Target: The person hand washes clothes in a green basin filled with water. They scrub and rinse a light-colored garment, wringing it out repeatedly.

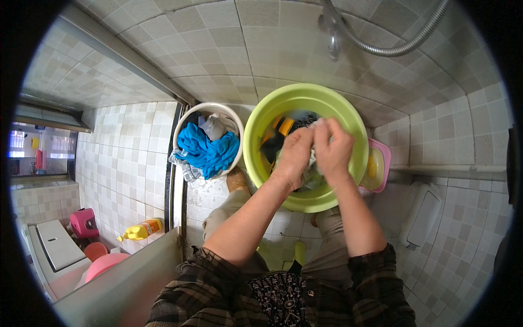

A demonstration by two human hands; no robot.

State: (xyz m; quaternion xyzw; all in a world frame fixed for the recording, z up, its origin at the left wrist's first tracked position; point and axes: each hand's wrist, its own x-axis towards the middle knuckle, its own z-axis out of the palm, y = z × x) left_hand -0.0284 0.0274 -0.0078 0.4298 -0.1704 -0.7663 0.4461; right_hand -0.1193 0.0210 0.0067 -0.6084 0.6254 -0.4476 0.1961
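My left hand [296, 154] and my right hand [333, 148] are close together over a large lime-green tub [252, 150]. Both are closed on a pale, wet-looking cloth [312, 158], most of which the fingers and wrists hide; its exact kind cannot be made out. Below them in the tub lie dark garments with an orange-yellow patch [285, 126] and some patterned black fabric. Left of the tub stands a white basket [237, 121] heaped with a bright blue garment [204, 147], a grey piece and checked cloth.
A pink basin [385, 163] holding something yellow touches the tub's right side. A metal shower hose [395, 53] hangs from the tiled wall. Beyond the door track at left are a yellow bottle [143, 229], a pink stool [84, 223] and a glass door panel [125, 283].
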